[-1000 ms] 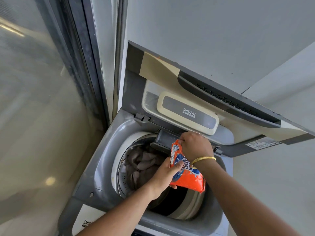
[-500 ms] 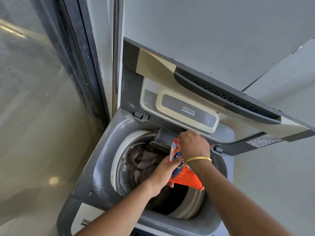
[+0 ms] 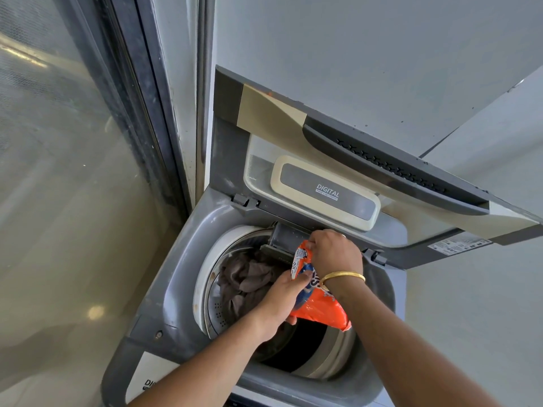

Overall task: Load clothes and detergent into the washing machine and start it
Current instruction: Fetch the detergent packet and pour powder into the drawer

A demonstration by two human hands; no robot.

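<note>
Your hands (image 3: 336, 254) grip packet (image 3: 318, 306), now tipped nearer drawer (image 3: 286, 240) at drum's (image 3: 202, 277) back edge; clothes (image 3: 249, 277) loaded; pouring imminent.

Washing machine (image 3: 176, 292) front cut off below; detergent packet (image 3: 320, 309) lettering half-hidden.

A large glass pane (image 3: 58, 171) fills the left side, its surface hazy with pale reflections — a small bright spot glints low on it. A dark metal door frame (image 3: 141, 98) runs down beside the glass, meeting a pale grey post (image 3: 179, 83). Behind and to the right stands a plain grey wall (image 3: 352, 54) — a thin dark seam (image 3: 470, 118) crosses it diagonally.
</note>
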